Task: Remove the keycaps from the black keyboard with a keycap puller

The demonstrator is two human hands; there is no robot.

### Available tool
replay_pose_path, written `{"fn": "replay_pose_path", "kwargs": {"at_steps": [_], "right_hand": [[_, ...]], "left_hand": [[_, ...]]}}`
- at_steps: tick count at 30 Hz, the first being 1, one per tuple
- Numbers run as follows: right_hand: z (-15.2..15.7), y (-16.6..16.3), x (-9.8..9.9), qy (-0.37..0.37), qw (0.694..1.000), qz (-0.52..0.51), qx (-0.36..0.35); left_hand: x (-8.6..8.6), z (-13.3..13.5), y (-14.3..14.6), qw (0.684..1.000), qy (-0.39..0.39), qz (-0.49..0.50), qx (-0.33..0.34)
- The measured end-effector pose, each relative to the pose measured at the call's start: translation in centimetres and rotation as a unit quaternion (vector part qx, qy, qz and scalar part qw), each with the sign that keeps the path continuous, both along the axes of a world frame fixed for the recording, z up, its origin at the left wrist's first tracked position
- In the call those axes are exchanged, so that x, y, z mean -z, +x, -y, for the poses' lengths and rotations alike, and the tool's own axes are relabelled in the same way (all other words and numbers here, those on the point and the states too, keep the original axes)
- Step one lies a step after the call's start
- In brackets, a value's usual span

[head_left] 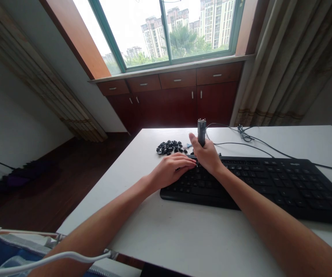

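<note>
A black keyboard [270, 179] lies across the white table, its left part under my hands. My right hand [208, 154] is wrapped around a thick dark-handled tool [201, 131], held upright with its notched metallic end up. The tool's lower tip points down at the keyboard's upper left keys, mostly hidden by my fingers. My left hand [173, 167] rests over the keyboard's left end, fingers pressed together and fingertips right beside the tool's lower end. Whatever they pinch there is too small to make out. Just beyond my left hand sits a pile of loose black keycaps [168, 147].
A black cable [243, 134] runs bundled over the back right of the white table [143, 234]. A white cord [67, 255] crosses the lower left, over blue fabric with a zipper [7, 250]. Red-brown cabinets [168, 107] stand beneath the window behind the table.
</note>
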State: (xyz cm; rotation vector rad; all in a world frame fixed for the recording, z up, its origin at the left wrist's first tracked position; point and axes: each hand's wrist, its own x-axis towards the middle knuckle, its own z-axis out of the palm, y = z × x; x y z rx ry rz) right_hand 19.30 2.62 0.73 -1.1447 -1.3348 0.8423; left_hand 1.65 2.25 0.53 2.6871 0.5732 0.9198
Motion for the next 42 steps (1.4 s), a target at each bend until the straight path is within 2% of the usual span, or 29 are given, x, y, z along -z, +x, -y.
{"fn": "replay_pose_path", "kwargs": {"at_steps": [5, 11, 17, 29, 35, 39, 42], "right_hand": [[-0.11, -0.04, 0.22, 0.013, 0.999, 0.029, -0.019], [0.07, 0.22, 0.08, 0.018, 0.996, -0.006, -0.088], [0.33, 0.14, 0.14, 0.052, 0.991, -0.026, -0.116], [0.38, 0.20, 0.05, 0.031, 0.993, -0.054, -0.098], [-0.01, -0.14, -0.27, -0.013, 0.978, -0.195, -0.074], [0.01, -0.05, -0.15, 0.001, 0.984, -0.163, -0.070], [0.28, 0.01, -0.19, 0.012, 0.985, -0.163, -0.047]], "left_hand": [[0.27, -0.09, -0.07, 1.000, -0.001, 0.002, -0.001], [0.04, 0.02, 0.15, 1.000, -0.005, -0.005, -0.008], [-0.31, 0.09, 0.16, 0.999, 0.003, -0.030, 0.013], [0.08, 0.18, -0.14, 1.000, 0.013, -0.002, 0.026], [0.21, 0.27, -0.17, 1.000, 0.022, 0.004, 0.017], [0.14, 0.37, -0.20, 0.999, 0.039, 0.003, -0.005], [0.01, 0.48, -0.15, 0.999, 0.012, 0.001, -0.030]]}}
